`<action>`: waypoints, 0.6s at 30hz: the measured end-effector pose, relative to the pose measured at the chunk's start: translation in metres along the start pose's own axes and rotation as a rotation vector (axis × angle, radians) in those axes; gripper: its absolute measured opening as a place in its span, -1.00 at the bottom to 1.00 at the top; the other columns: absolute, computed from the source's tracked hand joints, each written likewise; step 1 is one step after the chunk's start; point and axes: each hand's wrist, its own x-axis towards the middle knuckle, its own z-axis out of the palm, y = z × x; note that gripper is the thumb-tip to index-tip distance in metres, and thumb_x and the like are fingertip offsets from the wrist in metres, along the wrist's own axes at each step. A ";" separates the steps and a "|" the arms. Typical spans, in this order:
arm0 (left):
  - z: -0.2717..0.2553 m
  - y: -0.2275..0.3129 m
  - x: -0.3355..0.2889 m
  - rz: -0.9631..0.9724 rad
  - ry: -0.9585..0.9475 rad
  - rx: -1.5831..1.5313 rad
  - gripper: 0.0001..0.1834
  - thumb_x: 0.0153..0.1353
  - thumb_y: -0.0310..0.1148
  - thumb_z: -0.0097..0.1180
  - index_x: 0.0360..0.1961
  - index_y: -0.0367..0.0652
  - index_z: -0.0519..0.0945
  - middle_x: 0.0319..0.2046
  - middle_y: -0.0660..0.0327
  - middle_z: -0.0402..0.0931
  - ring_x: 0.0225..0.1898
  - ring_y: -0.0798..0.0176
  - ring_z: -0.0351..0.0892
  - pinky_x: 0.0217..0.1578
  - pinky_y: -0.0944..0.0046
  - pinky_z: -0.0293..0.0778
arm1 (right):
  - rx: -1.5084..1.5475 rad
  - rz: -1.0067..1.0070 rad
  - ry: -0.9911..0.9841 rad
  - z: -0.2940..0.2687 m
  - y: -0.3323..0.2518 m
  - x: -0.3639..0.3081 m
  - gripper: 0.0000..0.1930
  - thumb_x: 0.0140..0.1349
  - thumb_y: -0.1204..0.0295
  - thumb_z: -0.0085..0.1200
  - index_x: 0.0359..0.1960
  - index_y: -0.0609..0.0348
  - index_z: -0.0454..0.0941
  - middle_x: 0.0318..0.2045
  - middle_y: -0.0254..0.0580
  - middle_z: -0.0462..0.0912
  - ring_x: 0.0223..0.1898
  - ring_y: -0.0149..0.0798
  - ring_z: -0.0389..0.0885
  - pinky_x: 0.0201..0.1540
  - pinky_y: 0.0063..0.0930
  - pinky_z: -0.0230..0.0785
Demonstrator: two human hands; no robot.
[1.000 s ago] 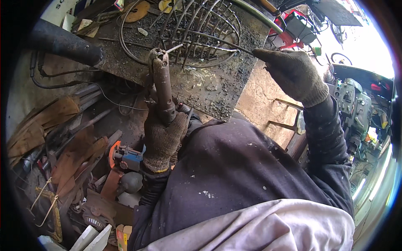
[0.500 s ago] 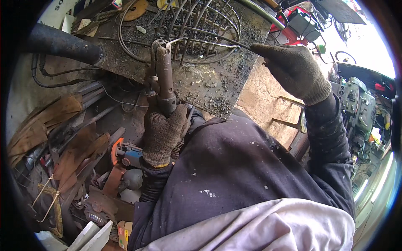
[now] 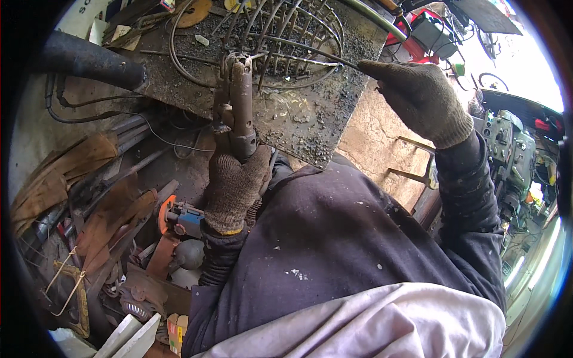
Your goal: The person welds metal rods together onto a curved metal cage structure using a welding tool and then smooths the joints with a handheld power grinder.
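My left hand, in a grey knit glove, is wrapped round a worn brown welding electrode holder, jaws pointing away from me. A pale thin rod extends rightward from near its jaws. My right hand, gloved alike, pinches the end of a dark thin metal rod that slopes up to the left over a round frame of bent metal rods. The frame rests on a grimy metal worktable. Its parts overlap, so I cannot tell whether the dark rod touches it.
A thick dark pipe juts in at the left. Below lie an orange and blue power tool, brown rags and scrap. Dark grit covers the table's right side. A green machine stands at the right.
My left hand and the electrode holder have shifted slightly right, with the holder's jaws a little nearer the rod frame. My right hand and its rod stay almost in place.
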 end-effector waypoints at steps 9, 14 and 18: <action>-0.005 0.014 -0.003 -0.078 -0.065 -0.078 -0.61 0.17 -0.31 0.38 -0.06 -0.21 0.52 -0.36 0.27 0.54 -0.39 0.39 0.55 -0.36 0.32 0.50 | -0.017 -0.026 0.003 0.000 0.001 0.000 -0.65 0.29 0.47 0.11 0.10 0.01 0.68 -0.48 0.00 0.67 -0.45 -0.05 0.68 -0.32 -0.25 0.54; -0.007 0.011 -0.003 -0.070 -0.097 -0.166 -0.68 0.21 -0.37 0.33 -0.07 -0.22 0.53 -0.41 0.28 0.53 -0.42 0.39 0.54 -0.37 0.34 0.50 | 0.105 0.015 -0.085 -0.001 0.013 -0.006 -0.74 0.29 0.47 0.12 -0.01 0.14 0.69 -0.47 -0.10 0.65 -0.42 -0.14 0.66 -0.34 -0.32 0.51; -0.004 0.008 -0.004 -0.038 -0.078 -0.134 -0.69 0.22 -0.37 0.32 -0.07 -0.23 0.53 -0.41 0.28 0.53 -0.43 0.39 0.54 -0.38 0.34 0.50 | 0.110 0.074 -0.029 -0.001 -0.001 0.000 -0.74 0.21 0.49 0.27 -0.04 0.13 0.69 -0.40 -0.13 0.70 -0.42 -0.18 0.65 -0.37 -0.41 0.53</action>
